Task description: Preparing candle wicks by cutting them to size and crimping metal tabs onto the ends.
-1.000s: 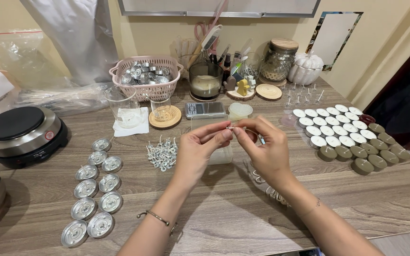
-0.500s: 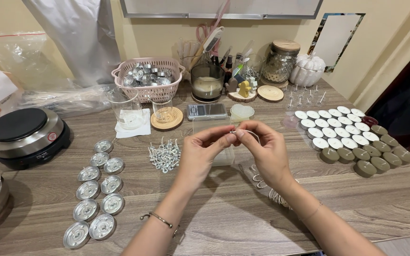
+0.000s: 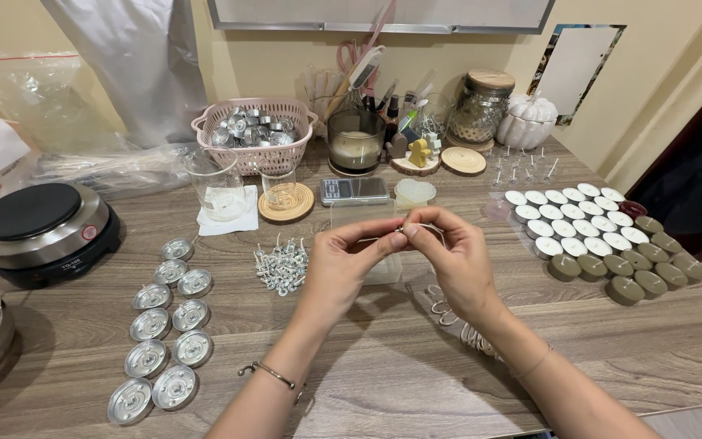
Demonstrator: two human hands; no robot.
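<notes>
Two hands (image 3: 404,260), ten empty metal cups (image 3: 162,325), one hotplate (image 3: 42,223).

Hot plate (image 3: 38,221) far left; pink basket (image 3: 255,132) at back; white tealights (image 3: 566,215) right.

Your left hand (image 3: 343,264) and right hand (image 3: 457,260) are bare, forearms unsleeved — no gloves or rings visible. A thin metal bangle (image 3: 274,375) circles your left wrist; a fine chain bracelet (image 3: 536,363) — barely discernible — circles your right.
</notes>
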